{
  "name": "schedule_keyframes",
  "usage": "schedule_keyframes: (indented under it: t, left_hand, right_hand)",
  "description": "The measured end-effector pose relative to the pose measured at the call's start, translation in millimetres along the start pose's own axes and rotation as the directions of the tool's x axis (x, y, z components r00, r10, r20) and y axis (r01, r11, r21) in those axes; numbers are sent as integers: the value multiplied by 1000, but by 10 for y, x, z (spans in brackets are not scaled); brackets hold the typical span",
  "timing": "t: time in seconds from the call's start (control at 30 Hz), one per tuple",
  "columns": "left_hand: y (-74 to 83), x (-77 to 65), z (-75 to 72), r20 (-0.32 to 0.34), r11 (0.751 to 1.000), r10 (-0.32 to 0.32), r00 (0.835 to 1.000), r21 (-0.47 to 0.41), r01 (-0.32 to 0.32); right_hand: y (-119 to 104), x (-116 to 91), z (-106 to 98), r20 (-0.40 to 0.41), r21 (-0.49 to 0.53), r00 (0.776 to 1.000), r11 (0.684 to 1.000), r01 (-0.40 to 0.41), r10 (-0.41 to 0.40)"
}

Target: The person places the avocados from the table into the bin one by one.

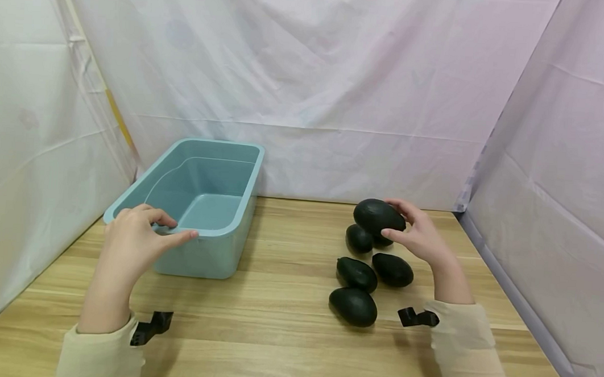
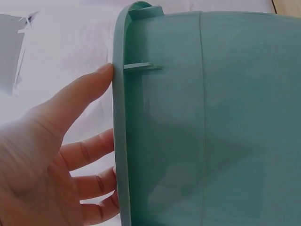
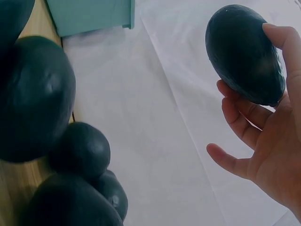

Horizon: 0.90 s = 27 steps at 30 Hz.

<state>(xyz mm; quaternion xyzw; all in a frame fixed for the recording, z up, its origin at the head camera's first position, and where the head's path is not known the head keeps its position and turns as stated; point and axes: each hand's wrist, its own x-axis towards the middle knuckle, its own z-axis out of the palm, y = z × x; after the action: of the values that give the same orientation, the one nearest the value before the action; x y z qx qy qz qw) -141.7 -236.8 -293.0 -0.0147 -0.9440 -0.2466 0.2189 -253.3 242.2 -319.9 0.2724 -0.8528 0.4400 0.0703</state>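
Five dark avocados on a wooden table, a sixth avocado raised above it, pinched by the right hand, left hand spread at the near rim of a blue-green bin

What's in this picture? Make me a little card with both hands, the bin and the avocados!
Left hand: at the near rim of the bin; grip unclear
Right hand: holds one avocado above the table
Bin: blue, on the table's left side
Other avocados: five, right of the bin
Behind: white curtain
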Motion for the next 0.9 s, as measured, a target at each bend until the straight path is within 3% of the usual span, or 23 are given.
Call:
schedule_keyframes:
  t: [0.33,0.9]
  left_hand:
    - [-28,14,2,25,999,-6,1000,-49,8]
    - [-52,0,4,22,998,7,1000,-56,-6]
  right_hand:
    - [-76,112,127,25,53,999,998,32,-33]
    - [-215,363,297,60,82,995,994,75,-80]
